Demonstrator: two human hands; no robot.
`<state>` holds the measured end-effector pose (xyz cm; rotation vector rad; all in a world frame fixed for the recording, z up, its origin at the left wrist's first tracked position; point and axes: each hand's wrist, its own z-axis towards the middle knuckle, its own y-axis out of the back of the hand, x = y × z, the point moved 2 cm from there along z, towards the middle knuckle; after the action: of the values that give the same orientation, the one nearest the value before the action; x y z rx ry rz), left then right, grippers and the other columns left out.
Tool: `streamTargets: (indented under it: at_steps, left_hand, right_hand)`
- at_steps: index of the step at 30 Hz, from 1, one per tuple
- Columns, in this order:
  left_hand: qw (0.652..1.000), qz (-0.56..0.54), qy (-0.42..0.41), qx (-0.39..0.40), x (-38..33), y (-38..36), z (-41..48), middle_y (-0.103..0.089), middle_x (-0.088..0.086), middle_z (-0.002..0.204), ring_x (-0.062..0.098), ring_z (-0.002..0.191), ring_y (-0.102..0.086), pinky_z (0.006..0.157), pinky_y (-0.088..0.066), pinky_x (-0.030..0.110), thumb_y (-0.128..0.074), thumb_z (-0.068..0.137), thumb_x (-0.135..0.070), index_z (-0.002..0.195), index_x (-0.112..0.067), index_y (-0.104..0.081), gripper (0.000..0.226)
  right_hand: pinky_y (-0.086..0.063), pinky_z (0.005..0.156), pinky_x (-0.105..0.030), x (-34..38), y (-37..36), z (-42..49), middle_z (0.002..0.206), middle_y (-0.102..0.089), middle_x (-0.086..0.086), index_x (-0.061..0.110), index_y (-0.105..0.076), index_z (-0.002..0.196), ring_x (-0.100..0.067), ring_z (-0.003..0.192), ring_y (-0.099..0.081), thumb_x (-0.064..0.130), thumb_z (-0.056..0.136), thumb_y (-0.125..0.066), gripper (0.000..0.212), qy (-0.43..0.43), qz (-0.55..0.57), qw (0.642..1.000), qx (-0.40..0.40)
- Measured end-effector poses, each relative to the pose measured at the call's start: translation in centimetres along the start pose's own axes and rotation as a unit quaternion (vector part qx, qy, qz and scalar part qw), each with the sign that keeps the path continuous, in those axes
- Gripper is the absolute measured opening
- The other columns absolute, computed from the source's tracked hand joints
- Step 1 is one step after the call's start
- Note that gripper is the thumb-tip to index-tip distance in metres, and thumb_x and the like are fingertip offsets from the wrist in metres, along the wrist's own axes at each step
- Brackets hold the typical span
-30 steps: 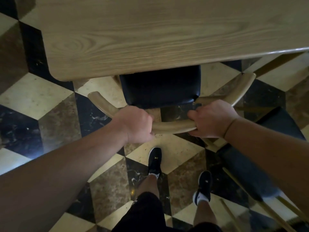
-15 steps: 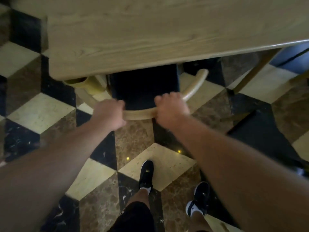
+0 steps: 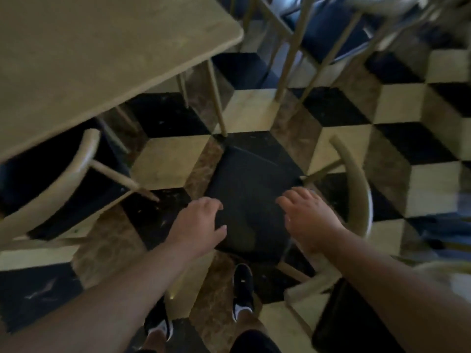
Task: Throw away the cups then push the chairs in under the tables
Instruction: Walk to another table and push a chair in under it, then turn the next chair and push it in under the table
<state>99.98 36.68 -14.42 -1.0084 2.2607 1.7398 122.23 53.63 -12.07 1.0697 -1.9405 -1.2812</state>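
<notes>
A wooden chair with a black seat (image 3: 251, 189) and a curved pale backrest (image 3: 356, 189) stands out on the floor, to the right of the light wooden table (image 3: 102, 54). My left hand (image 3: 197, 225) hovers open over the seat's near left edge. My right hand (image 3: 308, 215) is open above the seat's right side, close to the backrest. Neither hand holds anything. A second chair (image 3: 58, 179) sits tucked under the table at the left. The picture is blurred by motion. No cups are in view.
More chairs with pale legs (image 3: 293, 47) stand at the top, beyond the table corner. Another dark seat (image 3: 341, 324) is at the lower right. The floor is a black, cream and brown cube pattern (image 3: 397, 103). My feet in black shoes (image 3: 242, 286) stand just behind the seat.
Both hands let go of the backrest of the chair now under the table. The view swung right to another chair, and my open hands are over its seat.
</notes>
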Motion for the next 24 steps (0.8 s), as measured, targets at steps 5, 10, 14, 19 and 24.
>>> streamTargets:
  at_steps: [5,10,14,19,24]
  left_hand:
    - [0.993,-0.002,-0.102,0.064,-14.0,-5.3,5.3,-0.054,-0.006,0.135,0.017,0.117,-0.053,0.089,-0.052,0.038,-0.068,0.09,-0.061,0.133,-0.033,-0.052,0.054]
    - [0.97,0.057,-0.179,0.157,-24.8,-11.2,6.4,-0.059,-0.001,0.131,0.022,0.116,-0.058,0.092,-0.055,0.049,-0.056,0.082,-0.085,0.139,-0.023,-0.051,0.085]
    - [0.948,0.14,-0.185,0.22,-27.7,-15.7,4.6,-0.059,0.003,0.135,0.027,0.119,-0.059,0.095,-0.054,0.05,-0.071,0.071,-0.084,0.146,-0.013,-0.042,0.107]
    - [0.936,0.157,-0.13,0.288,-26.3,-16.8,5.1,-0.059,0.0,0.114,0.025,0.101,-0.061,0.085,-0.05,0.044,-0.078,0.08,-0.056,0.138,-0.018,-0.052,0.074]
    - [0.932,0.189,-0.122,0.284,-23.6,-14.5,5.5,-0.056,-0.001,0.099,0.026,0.086,-0.057,0.077,-0.046,0.045,-0.068,0.092,-0.047,0.124,-0.018,-0.059,0.043]
  right_hand:
    - [-0.033,0.119,-0.049,-10.4,-0.3,-7.7,0.146,-0.056,-0.004,0.024,-0.055,0.142,-0.03,0.144,-0.042,0.03,0.095,-0.066,0.049,-0.067,0.002,0.998,-0.001]
    - [-0.022,0.127,-0.052,-15.1,-2.6,-12.3,0.16,-0.043,-0.004,0.026,-0.043,0.154,-0.03,0.154,-0.027,0.03,0.095,-0.07,0.066,-0.072,0.013,0.997,0.009]
    - [-0.004,0.126,-0.062,-15.1,-5.7,-13.1,0.174,-0.016,-0.01,0.029,-0.02,0.164,-0.039,0.159,0.0,0.033,0.098,-0.065,0.08,-0.069,-0.031,0.996,0.052]
    - [0.009,0.119,-0.069,-12.7,-7.5,-11.4,0.168,-0.032,-0.013,0.026,-0.04,0.156,-0.044,0.158,0.0,0.036,0.095,-0.068,0.068,0.001,-0.101,0.99,0.103]
    - [0.006,0.12,-0.074,-9.2,-7.4,-7.5,0.155,-0.05,-0.011,0.024,-0.049,0.147,-0.043,0.156,-0.021,0.038,0.096,-0.069,0.057,0.011,-0.129,0.982,0.141]
